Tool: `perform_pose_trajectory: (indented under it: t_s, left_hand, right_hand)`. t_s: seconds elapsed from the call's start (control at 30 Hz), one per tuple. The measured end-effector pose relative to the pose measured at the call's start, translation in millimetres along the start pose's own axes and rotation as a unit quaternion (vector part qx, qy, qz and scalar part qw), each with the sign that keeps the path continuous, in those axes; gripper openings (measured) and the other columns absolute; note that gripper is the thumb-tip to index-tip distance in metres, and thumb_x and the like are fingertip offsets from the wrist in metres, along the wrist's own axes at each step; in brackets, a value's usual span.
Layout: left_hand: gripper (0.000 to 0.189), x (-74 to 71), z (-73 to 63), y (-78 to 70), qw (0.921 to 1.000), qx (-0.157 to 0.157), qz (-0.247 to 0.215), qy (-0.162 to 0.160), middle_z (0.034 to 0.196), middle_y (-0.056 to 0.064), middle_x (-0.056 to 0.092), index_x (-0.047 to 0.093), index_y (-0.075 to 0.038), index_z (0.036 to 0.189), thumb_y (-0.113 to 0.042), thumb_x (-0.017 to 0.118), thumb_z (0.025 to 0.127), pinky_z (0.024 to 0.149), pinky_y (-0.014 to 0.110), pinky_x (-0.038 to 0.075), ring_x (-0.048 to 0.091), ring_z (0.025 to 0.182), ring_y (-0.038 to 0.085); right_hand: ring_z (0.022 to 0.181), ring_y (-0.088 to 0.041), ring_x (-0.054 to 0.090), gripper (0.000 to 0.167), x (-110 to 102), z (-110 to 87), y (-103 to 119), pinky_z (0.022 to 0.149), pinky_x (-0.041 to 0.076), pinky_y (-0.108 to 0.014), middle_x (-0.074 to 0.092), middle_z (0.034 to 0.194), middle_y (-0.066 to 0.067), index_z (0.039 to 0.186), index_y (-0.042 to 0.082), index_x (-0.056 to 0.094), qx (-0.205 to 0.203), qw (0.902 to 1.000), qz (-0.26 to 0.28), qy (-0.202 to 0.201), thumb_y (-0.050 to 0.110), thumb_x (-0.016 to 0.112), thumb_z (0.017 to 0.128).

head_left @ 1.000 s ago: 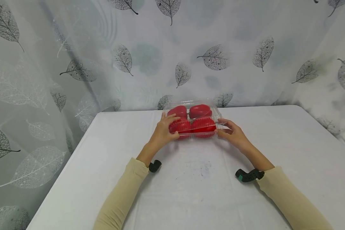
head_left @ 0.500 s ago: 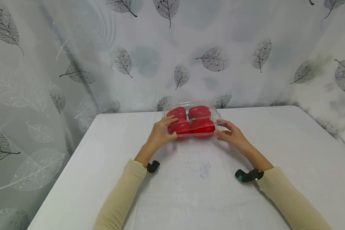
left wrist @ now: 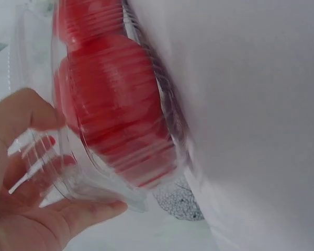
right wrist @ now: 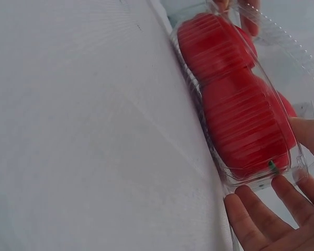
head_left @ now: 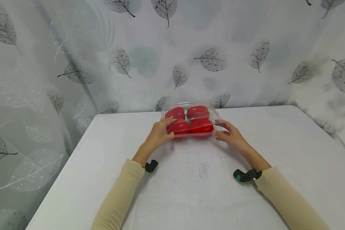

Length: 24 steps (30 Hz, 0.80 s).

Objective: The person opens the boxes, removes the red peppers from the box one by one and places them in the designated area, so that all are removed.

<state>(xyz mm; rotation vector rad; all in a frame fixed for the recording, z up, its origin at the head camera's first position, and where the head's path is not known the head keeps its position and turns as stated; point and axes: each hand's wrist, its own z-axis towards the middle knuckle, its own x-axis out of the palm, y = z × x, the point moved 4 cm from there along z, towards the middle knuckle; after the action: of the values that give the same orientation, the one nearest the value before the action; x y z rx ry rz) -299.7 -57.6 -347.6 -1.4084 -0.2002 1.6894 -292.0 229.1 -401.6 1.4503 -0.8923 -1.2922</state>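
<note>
A clear plastic clamshell box (head_left: 189, 135) stands near the table's far edge with several smooth red fruits (head_left: 197, 111) inside, perhaps tomatoes. On one of them a green spot shows in the right wrist view. My left hand (head_left: 158, 133) grips the box's left side, its thumb at the front and its fingers over the rim. The right hand (head_left: 229, 134) holds the right end between thumb and fingers. A clear lid (right wrist: 288, 39) with a beaded edge angles away from the base in the right wrist view; whether its edges meet anywhere is hard to tell.
A white cloth covers the table (head_left: 201, 198), marked with faint bluish smudges in front of the box. Close behind the far edge hangs a leaf-printed curtain (head_left: 149, 86), which also runs along the left side. Black wrist devices (head_left: 247, 175) sit at both sleeves.
The view has shifted slightly. My left hand's fingers sit a little lower on the box's left side, while the right hand keeps its place at the right end.
</note>
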Motion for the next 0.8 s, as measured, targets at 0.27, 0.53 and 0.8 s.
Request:
perform_pose_trajectory:
  t_s: [0.27, 0.53, 0.8]
  left_hand:
    - [0.054, -0.7, -0.7, -0.4, 0.9997, -0.019, -0.007, -0.015, 0.142, 0.019, 0.05, 0.057, 0.002, 0.134, 0.009, 0.065, 0.081, 0.088, 0.04, 0.056, 0.045, 0.134, 0.038]
    - [0.053, -1.9, -1.8, 0.5, 0.9995, -0.026, -0.015, -0.015, 0.143, 0.02, 0.05, 0.057, 0.0, 0.133, 0.012, 0.061, 0.082, 0.091, 0.042, 0.054, 0.043, 0.135, 0.037]
    - [0.052, -8.0, -1.5, 5.0, 0.9994, -0.024, -0.024, -0.001, 0.139, 0.012, 0.056, 0.061, -0.003, 0.131, 0.007, 0.063, 0.08, 0.069, 0.036, 0.052, 0.057, 0.109, 0.031]
  right_hand:
    - [0.128, -0.038, 0.049, 0.067, 1.9, 4.2, -0.9, 0.09, 0.054, -0.032, 0.035, 0.153, -0.015, 0.149, 0.011, 0.031, -0.001, 1.0, -0.007, 0.0, 0.03, 0.065, 0.095]
    - [0.128, -0.04, 0.049, 0.067, 3.1, 2.0, -0.4, 0.091, 0.053, -0.035, 0.029, 0.157, -0.016, 0.15, 0.01, 0.032, -0.014, 0.9995, -0.026, 0.006, 0.028, 0.065, 0.095]
    - [0.13, -0.041, 0.047, 0.066, -0.3, 2.4, -5.0, 0.09, 0.054, -0.033, 0.026, 0.158, -0.016, 0.152, 0.01, 0.028, -0.029, 0.999, -0.03, 0.017, 0.026, 0.062, 0.097]
